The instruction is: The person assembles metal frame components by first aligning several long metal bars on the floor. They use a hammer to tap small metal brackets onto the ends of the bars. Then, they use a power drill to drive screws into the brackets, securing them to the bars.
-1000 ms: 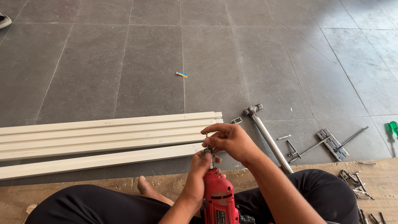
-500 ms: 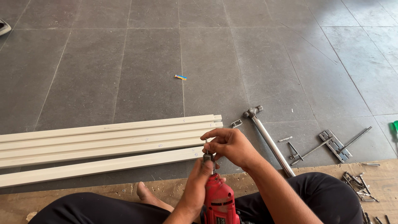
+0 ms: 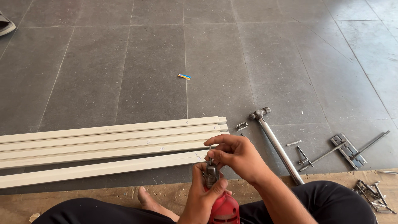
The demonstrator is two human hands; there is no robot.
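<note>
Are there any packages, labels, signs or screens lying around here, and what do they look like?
None that can be made out.
Closest thing: a small blue and yellow scrap, flat on the grey floor tiles beyond the pale strips; too small to identify.

Pale slats (image 3: 112, 143) left, hammer (image 3: 275, 143) right; tiles (image 3: 215, 54) beyond open.

Likely a carpentry work site: bare grey stone-tiled floor (image 3: 124, 62), long cream wooden battens (image 3: 103, 143) at nine o'clock, steel-handled metal hammer (image 3: 275, 143) and scattered metal hinges (image 3: 348, 146) at three o'clock.
</note>
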